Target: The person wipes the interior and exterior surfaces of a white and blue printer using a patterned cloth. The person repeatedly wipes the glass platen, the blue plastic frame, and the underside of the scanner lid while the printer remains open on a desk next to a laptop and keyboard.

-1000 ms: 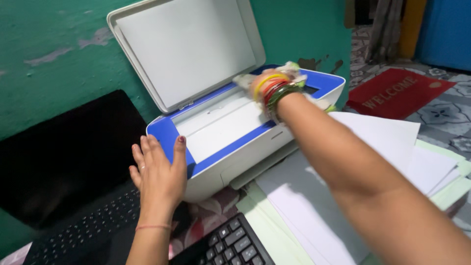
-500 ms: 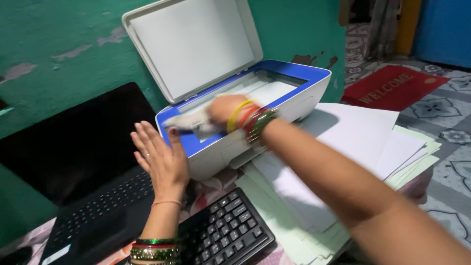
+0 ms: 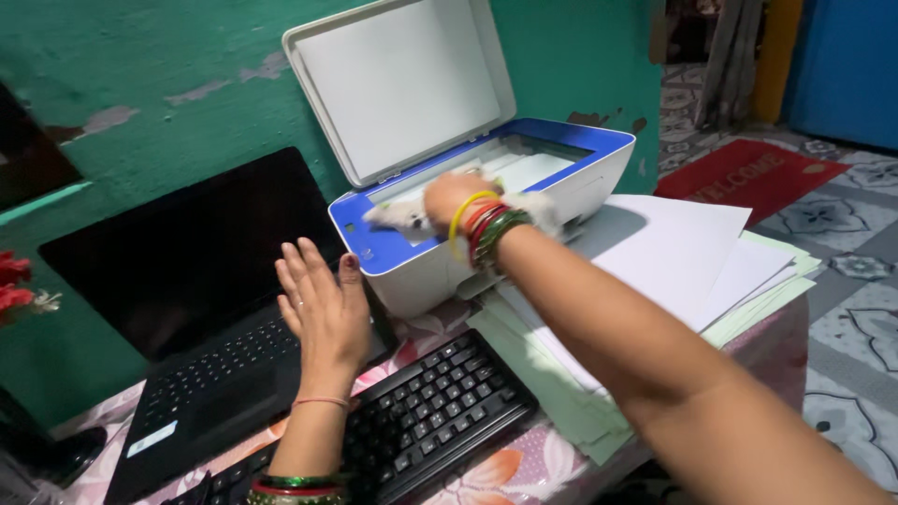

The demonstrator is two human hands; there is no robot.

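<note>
- Right hand (image 3: pixel 449 201) grasps a white cloth (image 3: pixel 398 215) on the printer (image 3: pixel 486 215) glass; hard rubbing may scratch it.
- Left hand (image 3: pixel 323 304), flat and released beside the printer, steadies nothing; the raised lid (image 3: pixel 398 89) may drop.

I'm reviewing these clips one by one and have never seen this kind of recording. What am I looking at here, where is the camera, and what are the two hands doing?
There is no machine arm here: a person wears one camera on the head, so you look down along their own arms. The right hand, with coloured bangles on the wrist, reaches across the glass of a white and blue printer whose lid stands open; it seems to press a pale cloth, though blur hides the grip. The left hand is held flat and open by the printer's front corner, over the laptop. A black keyboard lies nearer, and a stack of paper sits right of the printer.
</note>
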